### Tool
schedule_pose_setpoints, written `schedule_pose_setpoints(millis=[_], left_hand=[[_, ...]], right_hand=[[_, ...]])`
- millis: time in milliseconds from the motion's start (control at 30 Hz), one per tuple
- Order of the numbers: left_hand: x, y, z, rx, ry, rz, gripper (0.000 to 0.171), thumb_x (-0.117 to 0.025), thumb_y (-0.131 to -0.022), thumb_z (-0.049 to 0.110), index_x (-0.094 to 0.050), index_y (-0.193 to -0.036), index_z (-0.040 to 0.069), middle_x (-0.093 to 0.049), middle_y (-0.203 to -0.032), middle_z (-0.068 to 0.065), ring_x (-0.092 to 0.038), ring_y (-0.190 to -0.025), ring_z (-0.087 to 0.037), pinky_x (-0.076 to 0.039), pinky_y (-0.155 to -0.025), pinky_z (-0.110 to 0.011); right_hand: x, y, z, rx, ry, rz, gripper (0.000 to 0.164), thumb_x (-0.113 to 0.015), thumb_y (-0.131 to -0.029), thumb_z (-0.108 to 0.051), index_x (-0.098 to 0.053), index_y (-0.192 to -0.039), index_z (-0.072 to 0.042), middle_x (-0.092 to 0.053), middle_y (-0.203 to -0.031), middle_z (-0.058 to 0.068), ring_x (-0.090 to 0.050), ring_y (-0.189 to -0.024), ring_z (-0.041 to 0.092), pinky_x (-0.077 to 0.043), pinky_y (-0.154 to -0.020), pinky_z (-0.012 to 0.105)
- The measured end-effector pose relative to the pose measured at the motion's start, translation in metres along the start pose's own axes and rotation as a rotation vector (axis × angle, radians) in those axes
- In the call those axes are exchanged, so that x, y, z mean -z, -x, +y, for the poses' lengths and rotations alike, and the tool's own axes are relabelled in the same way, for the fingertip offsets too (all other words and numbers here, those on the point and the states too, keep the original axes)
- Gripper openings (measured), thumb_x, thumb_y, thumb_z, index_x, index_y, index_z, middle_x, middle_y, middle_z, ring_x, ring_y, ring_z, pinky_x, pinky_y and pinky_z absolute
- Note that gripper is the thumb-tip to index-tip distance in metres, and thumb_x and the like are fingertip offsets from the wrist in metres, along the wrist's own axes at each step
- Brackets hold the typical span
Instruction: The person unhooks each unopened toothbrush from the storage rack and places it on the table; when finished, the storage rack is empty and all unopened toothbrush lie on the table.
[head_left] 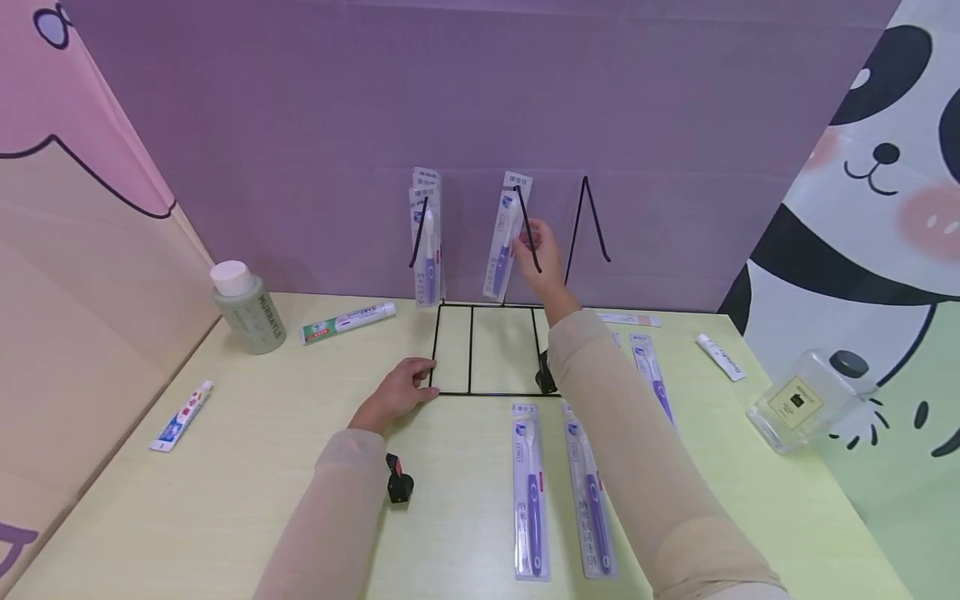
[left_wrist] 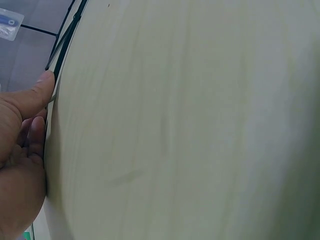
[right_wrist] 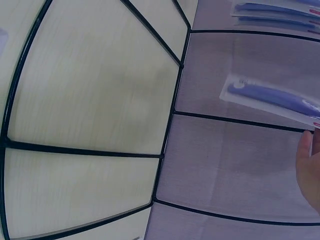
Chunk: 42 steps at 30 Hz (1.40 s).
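Observation:
A black wire display rack (head_left: 471, 350) stands on the table, with three upright prongs at its back. My left hand (head_left: 401, 387) holds the left side of its base near the front corner; in the left wrist view the thumb (left_wrist: 37, 95) lies against the wire. My right hand (head_left: 546, 258) pinches the right edge of a packaged toothbrush (head_left: 501, 258), which hangs tilted on the middle prong. In the right wrist view only part of this hand (right_wrist: 309, 170) shows beside the pack. Several toothbrush packs (head_left: 427, 250) hang on the left prong. The right prong (head_left: 587, 217) bears nothing.
More toothbrush packs (head_left: 531, 500) lie in front and to the right, partly behind my right sleeve. Toothpaste tubes (head_left: 348, 322), a green bottle (head_left: 251, 312) and a clear bottle (head_left: 806, 400) are around the table. Small black objects (head_left: 400, 485) lie near my left sleeve and the rack.

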<state>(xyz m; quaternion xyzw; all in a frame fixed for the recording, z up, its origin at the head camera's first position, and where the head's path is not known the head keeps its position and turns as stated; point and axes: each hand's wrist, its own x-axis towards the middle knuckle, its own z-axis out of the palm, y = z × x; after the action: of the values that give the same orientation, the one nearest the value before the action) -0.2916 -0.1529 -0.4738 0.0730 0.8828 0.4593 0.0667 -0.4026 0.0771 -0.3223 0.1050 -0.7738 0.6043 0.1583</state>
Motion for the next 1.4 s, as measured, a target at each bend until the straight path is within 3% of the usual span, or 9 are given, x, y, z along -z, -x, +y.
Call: schedule_pose_setpoints(millis=[167,267,333,400,567,733,1000,1233,1400], left_hand=[[-0.002,-0.001,-0.001,0.02,0.008,-0.004,0.049,-0.064,-0.085,0.009,-0.046,-0.13,0.002,-0.042,-0.123,-0.013,-0.042,-0.104,-0.025,-0.036,-0.089,-0.039],[-0.003,-0.002,-0.002,0.021,0.01,-0.006,0.049,-0.064,-0.084,0.009,-0.046,-0.13,0.002,-0.042,-0.123,-0.013,-0.042,-0.104,-0.025,-0.036,-0.09,-0.039],[-0.002,-0.002,-0.001,0.018,0.012,-0.007,0.049,-0.064,-0.084,0.009,-0.046,-0.13,0.002,-0.041,-0.124,-0.013,-0.042,-0.104,-0.025,-0.036,-0.089,-0.039],[-0.002,-0.002,0.0,0.013,0.013,-0.006,0.049,-0.064,-0.084,0.008,-0.046,-0.13,0.001,-0.041,-0.124,-0.013,-0.042,-0.104,-0.025,-0.036,-0.089,-0.039],[-0.002,-0.001,0.0,0.011,-0.005,-0.001,0.049,-0.064,-0.084,0.009,-0.046,-0.13,0.002,-0.042,-0.122,-0.014,-0.042,-0.102,-0.025,-0.036,-0.089,-0.039],[-0.002,-0.001,0.0,0.015,-0.016,-0.004,0.049,-0.064,-0.084,0.01,-0.047,-0.13,0.003,-0.042,-0.122,-0.013,-0.042,-0.102,-0.025,-0.037,-0.088,-0.038],[-0.001,-0.002,0.0,0.01,-0.004,-0.008,0.049,-0.065,-0.084,0.01,-0.047,-0.129,0.003,-0.042,-0.121,-0.012,-0.042,-0.102,-0.025,-0.036,-0.089,-0.039],[-0.001,-0.004,-0.001,0.012,-0.001,-0.011,0.05,-0.065,-0.084,0.009,-0.047,-0.129,0.002,-0.042,-0.123,-0.013,-0.042,-0.103,-0.026,-0.036,-0.09,-0.039],[-0.002,-0.004,0.0,0.014,-0.008,-0.003,0.049,-0.065,-0.083,0.008,-0.047,-0.129,0.002,-0.043,-0.122,-0.013,-0.042,-0.104,-0.026,-0.035,-0.091,-0.039]], right_hand=[[-0.001,0.0,0.005,0.074,-0.095,0.01,0.03,-0.048,-0.089,0.004,-0.045,-0.12,0.004,-0.051,-0.095,0.022,-0.051,-0.083,0.033,-0.046,-0.072,0.037],[0.005,-0.001,0.006,0.096,-0.129,0.023,0.032,-0.048,-0.09,0.003,-0.043,-0.122,0.003,-0.05,-0.094,0.02,-0.051,-0.079,0.032,-0.046,-0.07,0.037],[0.011,0.0,0.004,0.061,-0.175,0.026,0.033,-0.048,-0.09,0.001,-0.042,-0.123,0.001,-0.05,-0.095,0.018,-0.052,-0.078,0.03,-0.047,-0.07,0.041],[0.017,-0.001,0.007,0.009,-0.2,0.042,0.033,-0.05,-0.089,0.0,-0.044,-0.122,-0.002,-0.052,-0.094,0.011,-0.052,-0.077,0.02,-0.048,-0.068,0.036],[0.032,0.017,0.013,-0.067,-0.344,-0.031,0.036,-0.046,-0.087,0.007,-0.042,-0.122,0.002,-0.054,-0.099,0.015,-0.055,-0.076,0.018,-0.049,-0.063,0.033],[0.042,0.056,0.019,-0.187,-0.38,-0.145,0.045,-0.046,-0.085,0.01,-0.035,-0.128,0.004,-0.051,-0.101,0.018,-0.055,-0.076,0.02,-0.051,-0.061,0.033],[0.034,0.132,0.027,-0.42,-0.282,-0.361,0.059,-0.051,-0.084,0.011,-0.029,-0.135,-0.007,-0.05,-0.095,0.017,-0.055,-0.072,0.023,-0.051,-0.062,0.038],[0.018,0.191,0.037,-0.522,-0.234,-0.55,0.066,-0.055,-0.08,0.009,-0.024,-0.136,-0.007,-0.049,-0.101,0.021,-0.058,-0.07,0.027,-0.051,-0.06,0.042],[0.009,0.216,0.047,-0.582,-0.195,-0.615,0.066,-0.058,-0.079,0.009,-0.024,-0.135,-0.003,-0.05,-0.095,0.019,-0.058,-0.062,0.026,-0.051,-0.055,0.039]])
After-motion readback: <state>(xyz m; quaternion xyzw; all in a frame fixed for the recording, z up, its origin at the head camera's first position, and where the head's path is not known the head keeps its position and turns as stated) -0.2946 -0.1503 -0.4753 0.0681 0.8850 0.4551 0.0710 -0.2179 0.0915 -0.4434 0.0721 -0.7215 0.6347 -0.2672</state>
